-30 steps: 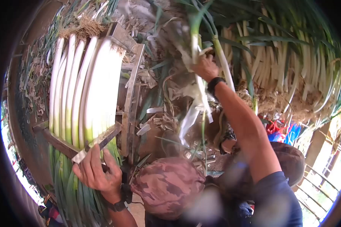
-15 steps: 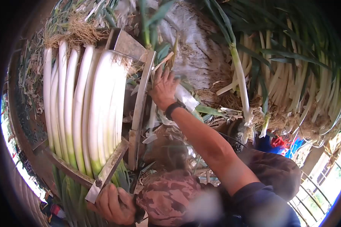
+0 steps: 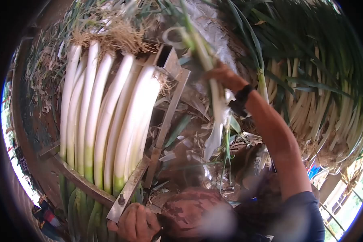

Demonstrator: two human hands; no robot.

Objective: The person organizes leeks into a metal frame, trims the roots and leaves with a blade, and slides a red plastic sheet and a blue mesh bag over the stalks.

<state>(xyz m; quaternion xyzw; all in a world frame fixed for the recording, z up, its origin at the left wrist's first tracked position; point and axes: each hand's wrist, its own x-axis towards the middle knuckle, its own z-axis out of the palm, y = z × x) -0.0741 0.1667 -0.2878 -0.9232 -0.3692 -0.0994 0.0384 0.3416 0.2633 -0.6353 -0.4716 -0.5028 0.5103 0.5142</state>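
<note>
My right hand (image 3: pixel 225 78) is closed around a leek (image 3: pixel 204 56), blurred by motion and tilted, with its green leaves toward the top and pale skin scraps hanging below. My left hand (image 3: pixel 136 222) is curled closed at the bottom, against the lower corner of a metal frame (image 3: pixel 127 189); what its fingers grip is hidden. Inside the frame lies a row of white leeks (image 3: pixel 109 121), side by side, roots at the top and green leaves running out under the lower bar.
Several untrimmed leeks (image 3: pixel 310 101) are piled at the right with their roots low. A single leek (image 3: pixel 263 84) leans at the near side of that pile. Peeled leaves and scraps (image 3: pixel 185 141) litter the space right of the frame. My patterned trouser knee (image 3: pixel 193 213) shows below.
My right hand has gone from lying open among the scraps beside the frame to gripping a leek farther right. The whole view has shifted, so the frame appears slightly right and lower.
</note>
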